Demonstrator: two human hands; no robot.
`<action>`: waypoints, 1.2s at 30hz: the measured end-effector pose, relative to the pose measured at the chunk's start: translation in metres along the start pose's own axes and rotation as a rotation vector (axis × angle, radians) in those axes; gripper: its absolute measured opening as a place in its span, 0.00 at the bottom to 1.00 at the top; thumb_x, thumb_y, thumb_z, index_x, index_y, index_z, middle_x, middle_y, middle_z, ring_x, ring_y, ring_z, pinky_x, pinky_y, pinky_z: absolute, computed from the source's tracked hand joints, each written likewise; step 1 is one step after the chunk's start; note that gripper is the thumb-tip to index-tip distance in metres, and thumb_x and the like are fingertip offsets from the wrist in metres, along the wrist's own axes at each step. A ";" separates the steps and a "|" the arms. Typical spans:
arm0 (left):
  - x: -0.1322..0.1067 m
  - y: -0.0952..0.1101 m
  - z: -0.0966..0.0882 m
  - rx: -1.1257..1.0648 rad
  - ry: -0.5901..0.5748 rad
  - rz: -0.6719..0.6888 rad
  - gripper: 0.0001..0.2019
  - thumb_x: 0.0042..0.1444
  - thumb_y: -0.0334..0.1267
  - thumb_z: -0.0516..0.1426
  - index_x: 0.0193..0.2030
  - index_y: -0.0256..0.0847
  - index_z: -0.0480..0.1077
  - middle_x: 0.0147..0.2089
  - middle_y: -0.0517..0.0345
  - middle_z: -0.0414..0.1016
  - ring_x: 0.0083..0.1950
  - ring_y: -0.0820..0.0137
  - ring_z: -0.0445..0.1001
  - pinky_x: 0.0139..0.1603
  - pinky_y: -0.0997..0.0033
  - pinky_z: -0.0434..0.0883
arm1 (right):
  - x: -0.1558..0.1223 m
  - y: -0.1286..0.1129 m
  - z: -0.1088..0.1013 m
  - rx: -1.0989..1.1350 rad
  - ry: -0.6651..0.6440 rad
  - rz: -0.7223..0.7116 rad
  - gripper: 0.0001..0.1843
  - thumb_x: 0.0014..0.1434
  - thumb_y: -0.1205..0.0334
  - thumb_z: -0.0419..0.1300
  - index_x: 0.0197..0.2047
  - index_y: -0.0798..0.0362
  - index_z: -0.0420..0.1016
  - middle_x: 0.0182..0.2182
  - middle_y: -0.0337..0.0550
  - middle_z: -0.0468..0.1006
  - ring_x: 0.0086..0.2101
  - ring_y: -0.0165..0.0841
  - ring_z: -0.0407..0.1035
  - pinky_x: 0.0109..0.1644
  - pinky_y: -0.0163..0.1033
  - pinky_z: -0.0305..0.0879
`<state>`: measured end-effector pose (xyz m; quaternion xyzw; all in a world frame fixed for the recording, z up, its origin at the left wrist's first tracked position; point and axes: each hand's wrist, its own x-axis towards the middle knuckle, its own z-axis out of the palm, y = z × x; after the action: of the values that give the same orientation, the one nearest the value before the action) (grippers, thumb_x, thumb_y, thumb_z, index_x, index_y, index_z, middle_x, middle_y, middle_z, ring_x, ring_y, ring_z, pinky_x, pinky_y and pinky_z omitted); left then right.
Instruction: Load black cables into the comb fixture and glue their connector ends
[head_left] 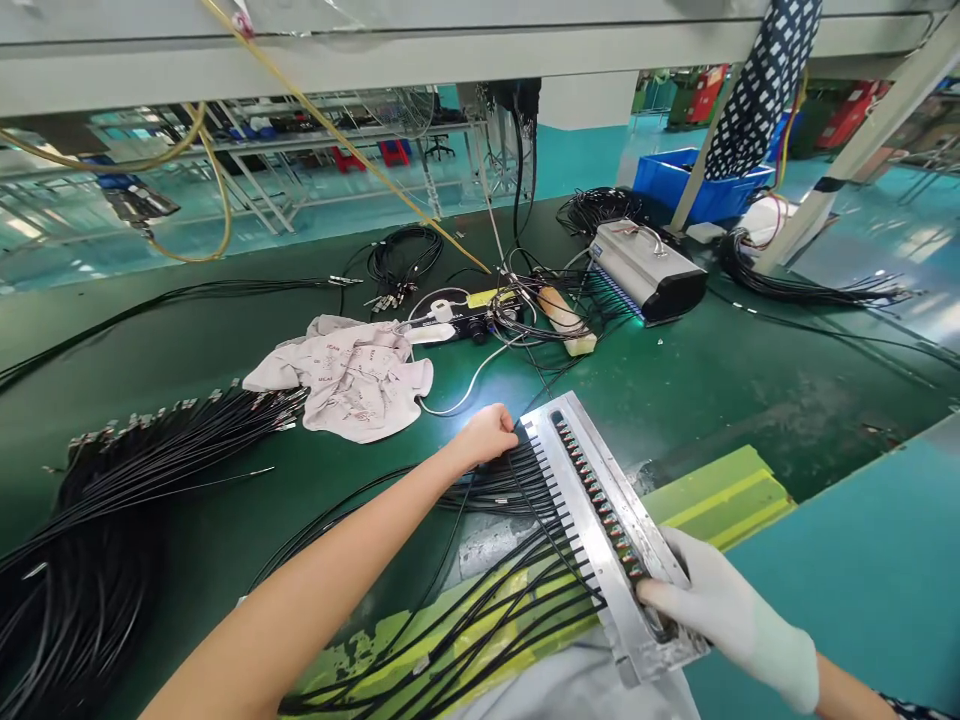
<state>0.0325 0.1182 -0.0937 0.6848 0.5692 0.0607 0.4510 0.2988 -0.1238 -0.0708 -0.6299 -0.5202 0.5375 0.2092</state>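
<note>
A long metal comb-like fixture [592, 480] lies slanted on the green bench, with several black cables [510, 600] slotted side by side into its teeth. My left hand [489, 436], bare, is curled into a loose fist around the cables at the fixture's far end. My right hand [724, 610], in a white glove, grips the near end of the fixture, thumb on top by the row of connector tips.
A large bundle of black cables [97, 540] lies at the left. A printed cloth [349, 375] sits ahead, beside a small lit inspection device [469, 320]. A grey box device [649, 268] and a blue bin [694, 185] stand at the back right.
</note>
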 end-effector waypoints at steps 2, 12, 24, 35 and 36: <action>-0.001 0.002 0.002 -0.121 -0.001 -0.039 0.19 0.47 0.28 0.59 0.48 0.37 0.68 0.25 0.66 0.71 0.22 0.75 0.66 0.24 0.76 0.61 | -0.005 0.004 -0.004 0.024 0.005 0.013 0.23 0.59 0.44 0.63 0.47 0.54 0.75 0.42 0.47 0.82 0.44 0.47 0.75 0.47 0.43 0.72; -0.040 0.037 -0.017 -0.449 -0.223 0.015 0.14 0.42 0.33 0.55 0.39 0.38 0.70 0.26 0.62 0.71 0.19 0.78 0.62 0.19 0.76 0.55 | -0.014 0.026 -0.008 0.061 -0.009 0.035 0.27 0.59 0.40 0.63 0.49 0.56 0.76 0.45 0.50 0.82 0.45 0.48 0.75 0.48 0.44 0.73; -0.134 -0.005 -0.063 -0.453 -0.366 0.091 0.05 0.59 0.36 0.58 0.40 0.39 0.66 0.37 0.57 0.77 0.27 0.76 0.72 0.27 0.76 0.65 | 0.010 0.017 -0.012 0.056 -0.015 0.014 0.24 0.57 0.45 0.65 0.47 0.55 0.75 0.44 0.49 0.82 0.46 0.49 0.76 0.49 0.45 0.73; -0.140 -0.009 -0.055 -0.445 -0.429 0.035 0.20 0.65 0.53 0.58 0.31 0.38 0.66 0.28 0.55 0.79 0.23 0.75 0.72 0.28 0.76 0.66 | 0.011 0.010 -0.012 0.069 -0.004 0.011 0.21 0.57 0.45 0.64 0.44 0.55 0.75 0.40 0.49 0.82 0.44 0.48 0.76 0.50 0.47 0.72; -0.144 -0.009 -0.052 -0.402 -0.502 0.024 0.19 0.64 0.53 0.58 0.31 0.38 0.68 0.29 0.54 0.80 0.23 0.75 0.71 0.27 0.77 0.65 | 0.012 0.011 -0.011 0.083 -0.011 0.009 0.22 0.58 0.45 0.64 0.45 0.56 0.75 0.40 0.49 0.82 0.42 0.48 0.76 0.48 0.46 0.73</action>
<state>-0.0544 0.0259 -0.0076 0.5823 0.4087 0.0063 0.7027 0.3119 -0.1141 -0.0812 -0.6203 -0.4955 0.5629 0.2298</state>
